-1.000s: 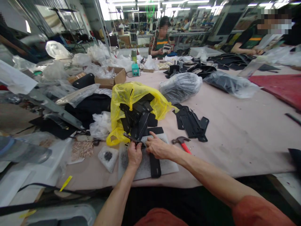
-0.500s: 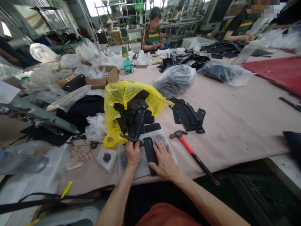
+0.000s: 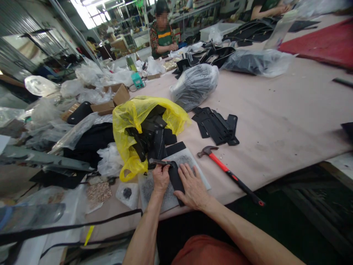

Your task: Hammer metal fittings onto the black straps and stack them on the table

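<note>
My left hand (image 3: 161, 179) is closed around a dark metal rod-shaped tool, perhaps a punch (image 3: 159, 162). The tool's right end reaches over the upper end of a black flat strip with rounded corners (image 3: 175, 180); whether it touches is unclear. My right hand (image 3: 193, 187) lies flat with fingers stretched, its thumb and fingertips along the strip's right side. Beneath them is a pale, scuffed board (image 3: 147, 189). A claw hammer (image 3: 227, 171) with a red and black handle rests on the table to the right.
A yellow plastic bag (image 3: 120, 125) of black pieces opens just beyond the board. More black pieces (image 3: 216, 127) lie in a pile behind the hammer. To the left are a white block with a dark patch (image 3: 132, 198) and small copper-coloured parts (image 3: 99, 192). A co-worker (image 3: 164, 35) sits opposite.
My left hand has brought the tool rightward, from beside the strip to over its upper end. My right hand stays on the strip. The camera view has tilted and shifted.
</note>
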{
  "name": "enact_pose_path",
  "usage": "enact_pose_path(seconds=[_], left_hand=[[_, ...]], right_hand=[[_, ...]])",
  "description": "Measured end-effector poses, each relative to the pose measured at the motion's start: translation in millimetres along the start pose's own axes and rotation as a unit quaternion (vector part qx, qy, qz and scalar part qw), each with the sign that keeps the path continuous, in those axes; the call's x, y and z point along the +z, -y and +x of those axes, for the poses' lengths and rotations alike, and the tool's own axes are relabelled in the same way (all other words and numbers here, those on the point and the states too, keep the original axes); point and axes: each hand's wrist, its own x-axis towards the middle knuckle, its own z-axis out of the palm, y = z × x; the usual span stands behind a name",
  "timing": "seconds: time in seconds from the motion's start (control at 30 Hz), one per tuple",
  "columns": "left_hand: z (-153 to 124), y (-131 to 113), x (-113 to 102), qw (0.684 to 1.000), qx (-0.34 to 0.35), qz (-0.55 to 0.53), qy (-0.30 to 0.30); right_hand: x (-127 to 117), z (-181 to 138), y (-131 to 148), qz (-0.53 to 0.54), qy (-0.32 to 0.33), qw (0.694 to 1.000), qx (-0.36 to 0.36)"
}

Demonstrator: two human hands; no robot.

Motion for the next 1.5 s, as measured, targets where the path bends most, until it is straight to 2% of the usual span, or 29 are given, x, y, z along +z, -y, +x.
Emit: enact_pose_path(seconds=[0.5, 0.7, 0.8, 0.9, 0.97, 1.03, 1.13, 1.23, 1.3, 1.33, 1.37, 1.43, 1.47, 1.5], left_hand=[[-1, -2, 1, 0.998, 0.034, 0.043, 0.035], [-1, -3, 6, 0.992, 0.045, 0.110, 0.052], [-1, -3, 9, 0.986, 0.052, 0.145, 0.057], [-2, -1, 12, 0.983, 0.064, 0.159, 0.063], [-2, 0, 13, 0.982, 0.069, 0.161, 0.066], [-3, 1, 13, 0.982, 0.069, 0.161, 0.065], [-4, 1, 13, 0.982, 0.063, 0.166, 0.067], [-4, 0, 13, 0.982, 0.062, 0.164, 0.072], [-5, -2, 13, 0.982, 0.063, 0.162, 0.072], [-5, -3, 12, 0.982, 0.063, 0.161, 0.070], [-5, -4, 12, 0.983, 0.064, 0.160, 0.068], [-6, -4, 11, 0.983, 0.071, 0.156, 0.065], [-6, -4, 11, 0.983, 0.075, 0.155, 0.063], [-6, -3, 11, 0.983, 0.079, 0.154, 0.063]], right_hand=[[-7, 2, -4, 0.042, 0.002, 0.999, 0.003], [-6, 2, -2, 0.056, 0.002, 0.998, 0.011], [-17, 5, -7, 0.087, 0.011, 0.996, 0.006], [-40, 9, -28, 0.093, -0.016, 0.995, 0.043], [-55, 7, -52, 0.046, -0.052, 0.992, 0.102], [-66, 1, -81, -0.026, -0.060, 0.985, 0.159], [-69, -16, -121, -0.103, 0.002, 0.970, 0.220], [-64, -31, -138, -0.051, 0.062, 0.957, 0.280], [-63, -37, -134, 0.098, 0.090, 0.931, 0.339], [-63, -39, -128, 0.209, 0.112, 0.899, 0.368], [-64, -39, -122, 0.325, 0.132, 0.850, 0.394], [-71, -35, -107, 0.502, 0.153, 0.730, 0.438], [-78, -31, -100, 0.546, 0.152, 0.688, 0.453], [-88, -26, -92, 0.562, 0.143, 0.671, 0.462]])
